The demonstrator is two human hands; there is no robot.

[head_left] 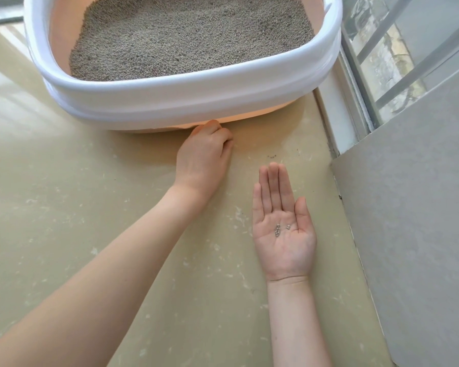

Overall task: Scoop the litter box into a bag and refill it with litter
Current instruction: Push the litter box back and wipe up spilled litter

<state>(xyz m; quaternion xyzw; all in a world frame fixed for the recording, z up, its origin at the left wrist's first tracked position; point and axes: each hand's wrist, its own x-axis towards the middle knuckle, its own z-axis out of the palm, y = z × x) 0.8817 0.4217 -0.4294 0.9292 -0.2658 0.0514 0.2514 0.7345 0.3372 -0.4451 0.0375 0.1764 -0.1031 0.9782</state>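
A litter box [186, 92] with a white rim and peach base stands on the beige floor at the top, filled with grey litter [191, 35]. My left hand [203, 157] is on the floor right at the box's front base, knuckles up and fingers curled under; whatever lies beneath the fingertips is hidden. My right hand [281, 221] lies flat with the palm up, to the right of and nearer than the left, fingers straight and together. Several grey litter grains [278, 230] sit in its palm. No bag or scoop is in view.
A few stray grains [271, 156] lie on the floor just beyond my right fingertips. A grey wall panel [408, 221] runs along the right side. A window frame and sill [355, 107] stand beside the box's right corner.
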